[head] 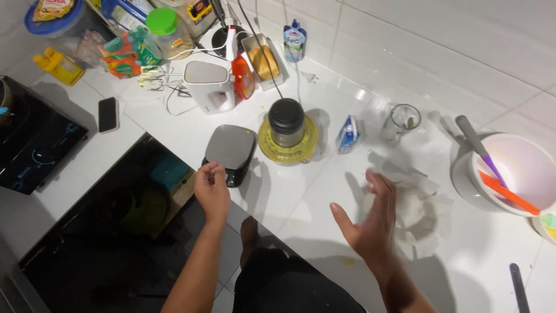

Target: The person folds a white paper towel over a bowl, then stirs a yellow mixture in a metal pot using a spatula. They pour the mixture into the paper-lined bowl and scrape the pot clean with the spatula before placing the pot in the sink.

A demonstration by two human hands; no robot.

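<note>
Left hand (212, 186) hangs just off the tabletop (301, 197) edge, fingers loosely curled, holding nothing, fingertips near the corner of the black scale (230, 148). Scale sits close to that edge — a careless nudge from this hand could push it toward the drop to the floor. Just right of it, the yellow juicer (288, 134) with dark lid; its cord runs back toward the white mixer (209, 86), so a snag on the cord may drag either one. Further right, a small blue-white packet (347, 134) and a glass (401, 123), both upright, apart from each other; the glass looks light and easy to tip. Right hand (370, 215) is spread wide, empty, palm turned inward, blurred, just beside the crumpled white paper (418, 208) — contact cannot be told. A sweep here could scatter the paper into the stacked bowls (509, 174), whose spatulas (492, 168) lean over the rim and might lever out.
</note>
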